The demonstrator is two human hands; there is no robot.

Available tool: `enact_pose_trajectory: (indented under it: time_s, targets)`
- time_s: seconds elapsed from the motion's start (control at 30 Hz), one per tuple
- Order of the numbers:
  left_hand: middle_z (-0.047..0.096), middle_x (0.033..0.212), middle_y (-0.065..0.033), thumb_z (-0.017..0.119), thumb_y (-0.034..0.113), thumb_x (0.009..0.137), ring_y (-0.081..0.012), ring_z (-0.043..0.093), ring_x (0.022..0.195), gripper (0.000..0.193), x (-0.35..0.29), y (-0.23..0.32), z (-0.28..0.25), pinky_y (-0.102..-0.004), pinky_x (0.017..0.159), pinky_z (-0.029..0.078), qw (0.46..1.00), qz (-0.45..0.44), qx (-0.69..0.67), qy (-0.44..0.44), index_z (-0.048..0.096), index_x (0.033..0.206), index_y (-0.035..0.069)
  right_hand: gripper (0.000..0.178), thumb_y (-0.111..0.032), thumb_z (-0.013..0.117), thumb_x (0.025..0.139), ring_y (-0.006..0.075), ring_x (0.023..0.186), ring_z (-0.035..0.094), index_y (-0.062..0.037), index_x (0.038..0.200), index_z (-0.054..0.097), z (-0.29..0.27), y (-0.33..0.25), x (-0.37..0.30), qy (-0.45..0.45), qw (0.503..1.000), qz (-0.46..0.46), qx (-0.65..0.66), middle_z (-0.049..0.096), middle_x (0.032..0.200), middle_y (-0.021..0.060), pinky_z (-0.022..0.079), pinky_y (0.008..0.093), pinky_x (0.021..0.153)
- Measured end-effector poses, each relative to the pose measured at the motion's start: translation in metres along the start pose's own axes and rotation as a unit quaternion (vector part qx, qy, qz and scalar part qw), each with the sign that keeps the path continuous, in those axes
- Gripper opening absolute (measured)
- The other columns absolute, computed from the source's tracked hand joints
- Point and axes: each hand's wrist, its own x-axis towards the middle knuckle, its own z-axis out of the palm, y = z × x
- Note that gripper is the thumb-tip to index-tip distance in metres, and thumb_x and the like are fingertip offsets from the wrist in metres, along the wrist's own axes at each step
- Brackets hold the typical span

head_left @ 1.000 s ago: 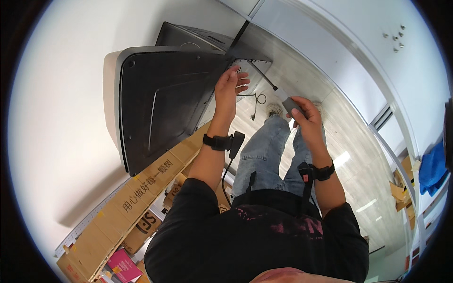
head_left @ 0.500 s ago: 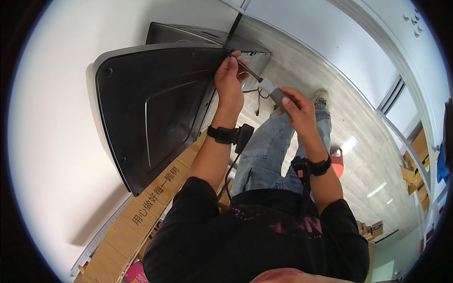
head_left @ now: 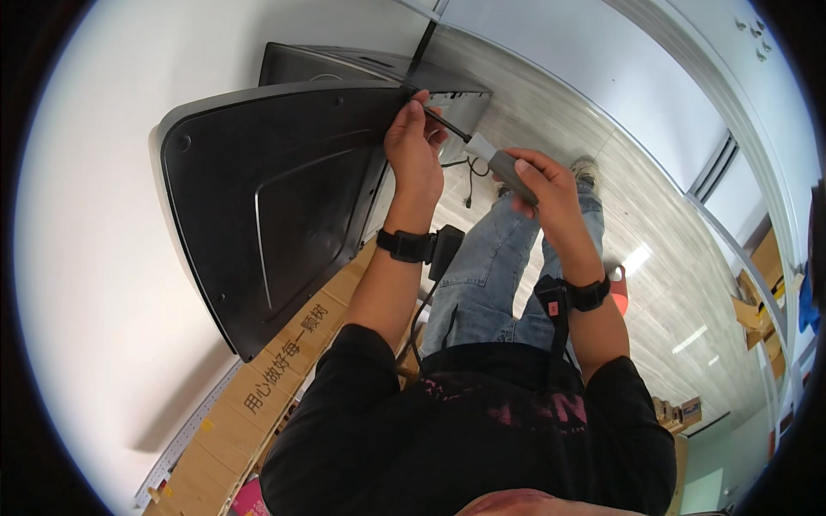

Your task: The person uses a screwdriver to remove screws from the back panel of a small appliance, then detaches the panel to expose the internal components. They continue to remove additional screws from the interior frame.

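Observation:
My right hand (head_left: 540, 185) is wrapped round the grey handle of a screwdriver (head_left: 503, 163). Its dark shaft points up and left to the upper right corner of a large black panel (head_left: 318, 198) with rounded edges and a raised outline. At that corner my left hand (head_left: 417, 138) pinches round the tip end of the shaft with thumb and forefinger, its other fingers curled. Whether a screw sits at the tip is hidden by the fingers. Behind the panel stands the dark, box-shaped body (head_left: 456, 82) of an appliance, close to the panel's corner.
A long cardboard box (head_left: 258, 404) lies below the panel, along the white wall (head_left: 95, 258). A black cable with a plug (head_left: 469, 202) rests on the floor near my feet. To my right is a red container (head_left: 619, 292). Several small metal pieces (head_left: 757, 39) are at the upper right.
The screwdriver's handle has turned a little in my right hand, and that hand has shifted slightly. My left hand stays at the panel's corner. The view has moved slightly.

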Motion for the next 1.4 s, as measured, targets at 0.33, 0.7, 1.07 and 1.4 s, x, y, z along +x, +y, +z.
enact_pose_trajectory:
  time_s: [0.33, 0.7, 1.07, 1.4]
  targets:
    - [0.062, 0.085, -0.0002, 0.057, 0.024, 0.093, -0.0084, 0.055, 0.074, 0.024, 0.001, -0.003, 0.001, -0.0246, 0.066, 0.045, 1.0, 0.001, -0.013, 0.008, 0.061, 0.111, 0.009, 0.03, -0.022, 0.047, 0.095, 0.0075, 0.05, 0.052, 0.0023, 0.11, 0.057, -0.006, -0.002, 0.007, -0.027, 0.987, 0.062, 0.147, 0.066, 0.084, 0.0122, 0.037, 0.0183, 0.039]
    - [0.062, 0.086, -0.0021, 0.059, 0.024, 0.091, -0.0104, 0.058, 0.073, 0.024, -0.002, 0.001, 0.003, -0.0245, 0.065, 0.049, 0.999, -0.009, -0.032, -0.026, 0.06, 0.11, 0.008, 0.022, -0.003, 0.066, 0.078, 0.0128, 0.067, 0.06, -0.0041, 0.099, 0.061, 0.01, -0.01, -0.002, 0.094, 0.929, -0.263, -0.244, 0.063, 0.085, 0.0064, 0.049, 0.0262, 0.058]
    - [0.063, 0.084, -0.004, 0.062, 0.023, 0.089, -0.0129, 0.059, 0.071, 0.022, 0.004, -0.008, -0.003, -0.0247, 0.063, 0.05, 0.999, -0.001, -0.044, -0.028, 0.06, 0.103, 0.006, 0.032, -0.008, 0.065, 0.083, 0.0102, 0.072, 0.059, -0.0061, 0.112, 0.055, -0.018, -0.011, 0.003, -0.036, 0.992, 0.074, 0.1, 0.06, 0.089, 0.0062, 0.048, 0.0262, 0.061]
    - [0.064, 0.081, -0.0053, 0.063, 0.02, 0.088, -0.0151, 0.062, 0.066, 0.017, 0.004, -0.007, 0.0, -0.026, 0.058, 0.053, 0.996, -0.022, -0.081, -0.018, 0.06, 0.096, 0.005, 0.034, -0.012, 0.068, 0.082, 0.0125, 0.065, 0.055, -0.0086, 0.114, 0.056, -0.003, 0.001, 0.005, 0.116, 0.9, -0.305, -0.289, 0.059, 0.089, 0.0049, 0.045, 0.0264, 0.062]
